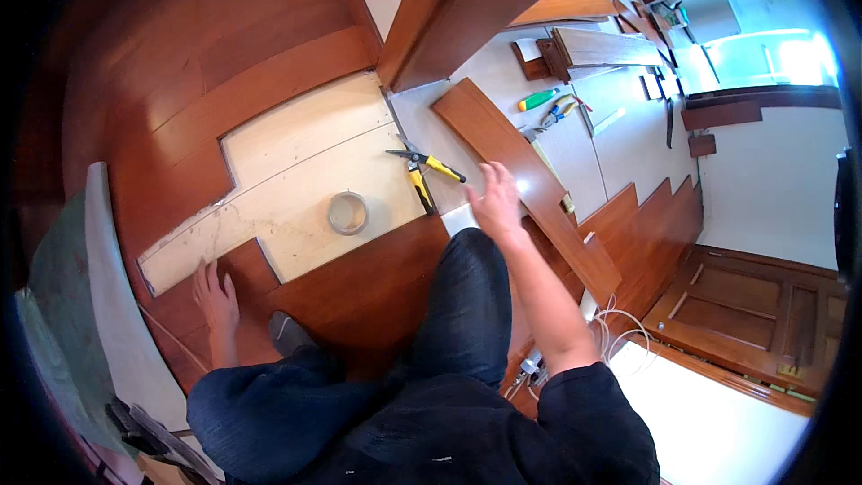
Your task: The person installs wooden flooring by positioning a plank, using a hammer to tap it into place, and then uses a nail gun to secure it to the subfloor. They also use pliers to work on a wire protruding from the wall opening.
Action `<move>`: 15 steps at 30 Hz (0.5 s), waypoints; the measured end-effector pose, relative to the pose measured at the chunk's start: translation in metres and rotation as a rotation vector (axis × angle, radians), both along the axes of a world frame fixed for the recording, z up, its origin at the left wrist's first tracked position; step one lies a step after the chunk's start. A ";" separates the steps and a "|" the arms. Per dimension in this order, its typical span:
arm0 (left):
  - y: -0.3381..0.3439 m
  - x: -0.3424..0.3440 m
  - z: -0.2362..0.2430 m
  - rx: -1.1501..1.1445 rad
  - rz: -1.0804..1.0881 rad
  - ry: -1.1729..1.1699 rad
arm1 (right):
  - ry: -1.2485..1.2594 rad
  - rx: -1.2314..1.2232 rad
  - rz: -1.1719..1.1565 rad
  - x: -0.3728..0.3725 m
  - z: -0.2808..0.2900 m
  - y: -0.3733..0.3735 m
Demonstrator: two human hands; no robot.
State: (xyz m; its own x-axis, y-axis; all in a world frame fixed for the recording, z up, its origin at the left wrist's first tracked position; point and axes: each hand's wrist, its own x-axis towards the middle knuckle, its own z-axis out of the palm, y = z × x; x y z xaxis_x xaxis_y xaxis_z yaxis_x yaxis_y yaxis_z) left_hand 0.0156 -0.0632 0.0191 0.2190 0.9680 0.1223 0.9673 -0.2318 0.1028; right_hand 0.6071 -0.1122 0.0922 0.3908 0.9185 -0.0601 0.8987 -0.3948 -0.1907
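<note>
My left hand rests with fingers spread on a reddish-brown floorboard, at the edge of a pale strip of bare subfloor. To the right, my right hand is held open with nothing in it, beside a long loose wooden plank. I cannot tell whether it touches the plank. Just left of that hand lies a pair of snips with yellow and black handles, its jaws apart. A roll of tape sits on the subfloor between my hands.
Pliers and a green-and-yellow handled tool lie beyond the plank. Stacked boards stand farther back. A wooden door post rises ahead. White cable coils at right, near a panelled wooden door.
</note>
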 end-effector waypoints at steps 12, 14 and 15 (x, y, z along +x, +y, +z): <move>-0.205 -0.097 0.045 -0.865 0.243 0.050 | -0.531 -0.149 0.039 0.345 -0.063 -0.005; -0.222 -0.099 0.078 -0.945 0.357 0.031 | -0.529 -0.226 -0.029 0.346 -0.070 0.029; -0.231 -0.093 0.091 -0.990 0.404 0.021 | -0.550 -0.282 0.004 0.367 -0.074 0.049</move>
State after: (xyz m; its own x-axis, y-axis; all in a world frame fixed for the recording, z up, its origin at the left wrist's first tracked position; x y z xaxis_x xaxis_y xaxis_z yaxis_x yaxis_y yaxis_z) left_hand -0.0770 -0.2942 0.1103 -0.1472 0.6353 -0.7581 0.9575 0.2836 0.0518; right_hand 0.9742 -0.0635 0.0185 0.4297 0.8984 -0.0913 0.8376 -0.3588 0.4119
